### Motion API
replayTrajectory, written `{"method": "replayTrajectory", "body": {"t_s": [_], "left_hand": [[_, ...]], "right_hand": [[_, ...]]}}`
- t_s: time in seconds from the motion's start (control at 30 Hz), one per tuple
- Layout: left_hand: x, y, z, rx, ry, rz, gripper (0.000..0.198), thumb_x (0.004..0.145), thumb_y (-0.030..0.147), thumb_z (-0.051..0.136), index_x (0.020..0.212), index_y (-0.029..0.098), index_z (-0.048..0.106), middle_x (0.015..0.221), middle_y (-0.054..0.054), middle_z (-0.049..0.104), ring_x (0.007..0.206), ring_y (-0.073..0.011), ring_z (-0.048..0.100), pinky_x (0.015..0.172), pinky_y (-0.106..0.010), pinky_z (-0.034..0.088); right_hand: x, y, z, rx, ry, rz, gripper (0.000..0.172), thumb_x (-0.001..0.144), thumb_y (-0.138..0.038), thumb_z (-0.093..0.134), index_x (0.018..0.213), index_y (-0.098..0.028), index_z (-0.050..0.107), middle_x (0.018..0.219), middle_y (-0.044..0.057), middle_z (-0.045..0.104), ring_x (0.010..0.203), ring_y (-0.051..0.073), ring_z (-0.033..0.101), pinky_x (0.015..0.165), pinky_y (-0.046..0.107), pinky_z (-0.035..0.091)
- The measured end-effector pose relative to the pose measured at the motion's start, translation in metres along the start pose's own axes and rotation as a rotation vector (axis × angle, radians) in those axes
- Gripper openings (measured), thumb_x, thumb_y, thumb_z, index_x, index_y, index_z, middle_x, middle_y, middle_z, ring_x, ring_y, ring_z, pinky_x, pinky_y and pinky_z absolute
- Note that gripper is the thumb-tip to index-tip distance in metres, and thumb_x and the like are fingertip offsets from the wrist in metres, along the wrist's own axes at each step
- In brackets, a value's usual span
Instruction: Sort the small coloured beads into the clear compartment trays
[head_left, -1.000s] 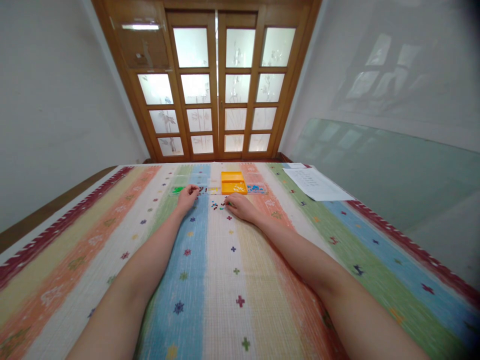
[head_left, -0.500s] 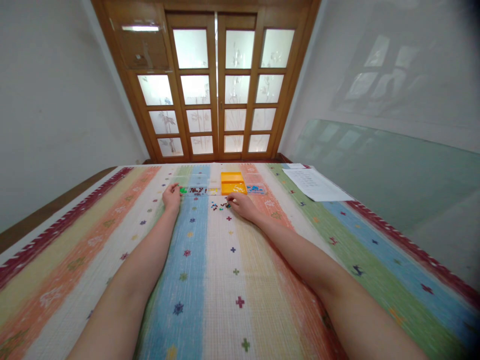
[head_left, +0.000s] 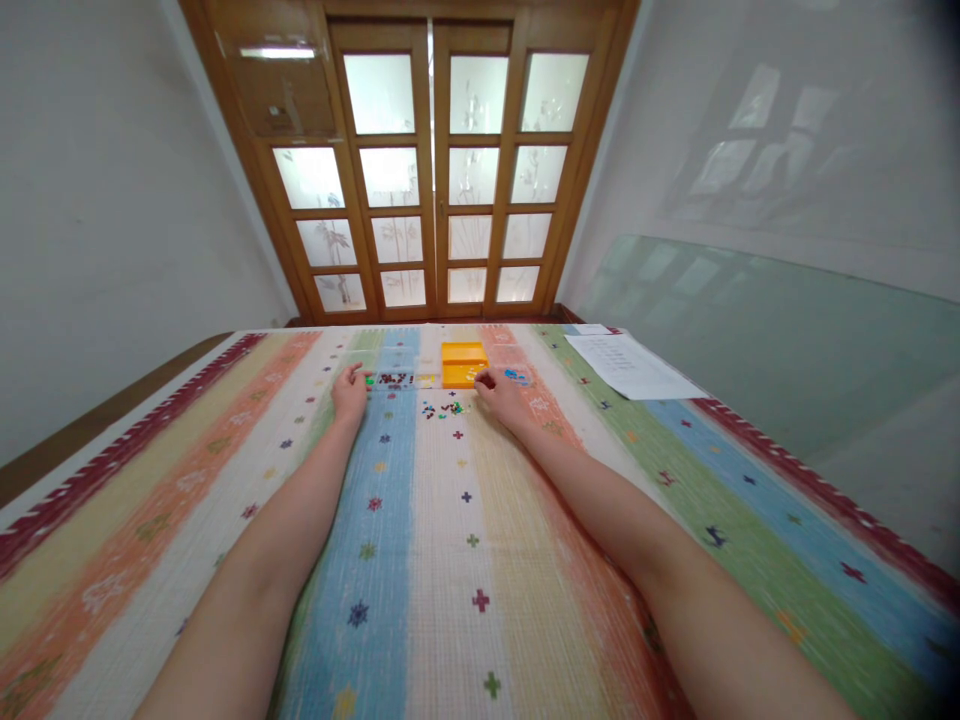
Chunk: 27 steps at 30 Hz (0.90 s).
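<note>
My left hand [head_left: 349,392] rests at the left end of a row of clear lidded boxes, its fingers slightly apart beside green beads [head_left: 369,380]. Dark brown beads [head_left: 394,380] and a few yellow beads [head_left: 427,379] lie in the neighbouring clear boxes. An orange box [head_left: 464,352] stands open, with pale pieces in its front part. At its front right corner is my right hand [head_left: 501,395], fingertips pinched together; anything between them is too small to make out. Blue beads [head_left: 516,376] lie just beyond that hand. A loose mixed pile of beads [head_left: 454,408] is on the cloth in front.
A striped, patterned tablecloth [head_left: 450,560] covers the table. White printed sheets [head_left: 630,365] lie at the far right. Behind the table are wood-framed glass doors [head_left: 435,170], and a pale green glass panel [head_left: 750,330] leans along the right wall.
My right hand has moved from the loose pile to the right and slightly away, to the orange box's corner by the blue beads. My left hand has shifted slightly right.
</note>
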<state>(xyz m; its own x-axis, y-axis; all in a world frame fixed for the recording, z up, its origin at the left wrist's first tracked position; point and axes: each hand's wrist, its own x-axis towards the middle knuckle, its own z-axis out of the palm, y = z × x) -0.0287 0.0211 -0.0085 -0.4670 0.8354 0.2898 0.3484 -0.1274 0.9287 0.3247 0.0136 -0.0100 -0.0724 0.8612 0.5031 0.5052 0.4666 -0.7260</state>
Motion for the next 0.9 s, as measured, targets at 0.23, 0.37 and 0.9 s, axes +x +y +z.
{"method": "replayTrajectory", "body": {"t_s": [0.23, 0.37, 0.9], "left_hand": [[-0.018, 0.012, 0.013, 0.154, -0.284, 0.193, 0.03, 0.091, 0.025, 0.055, 0.112, 0.019, 0.076, 0.093, -0.005, 0.078, 0.074, -0.0193, 0.068, 0.077, -0.03, 0.052], [-0.032, 0.023, 0.018, 0.296, -0.473, 0.37, 0.026, 0.091, 0.027, 0.059, 0.107, 0.023, 0.079, 0.096, -0.006, 0.078, 0.084, -0.0223, 0.069, 0.083, -0.032, 0.05], [-0.079, 0.056, 0.04, 0.536, -0.869, 0.729, 0.024, 0.094, 0.031, 0.063, 0.109, 0.022, 0.08, 0.105, -0.008, 0.076, 0.093, -0.0239, 0.067, 0.083, -0.034, 0.047]], "right_hand": [[0.017, 0.03, -0.026, -0.033, 0.313, 0.182, 0.021, 0.084, -0.034, 0.055, 0.092, -0.02, 0.069, 0.092, 0.008, 0.074, 0.084, 0.025, 0.065, 0.082, 0.037, 0.052], [0.023, 0.049, -0.039, -0.025, 0.421, 0.24, 0.024, 0.085, -0.034, 0.055, 0.096, -0.018, 0.069, 0.096, 0.011, 0.074, 0.087, 0.025, 0.066, 0.081, 0.035, 0.051], [0.016, 0.041, -0.029, -0.229, 0.303, 0.096, 0.024, 0.087, -0.026, 0.054, 0.096, -0.019, 0.075, 0.102, 0.012, 0.076, 0.096, 0.028, 0.065, 0.092, 0.042, 0.051]]}}
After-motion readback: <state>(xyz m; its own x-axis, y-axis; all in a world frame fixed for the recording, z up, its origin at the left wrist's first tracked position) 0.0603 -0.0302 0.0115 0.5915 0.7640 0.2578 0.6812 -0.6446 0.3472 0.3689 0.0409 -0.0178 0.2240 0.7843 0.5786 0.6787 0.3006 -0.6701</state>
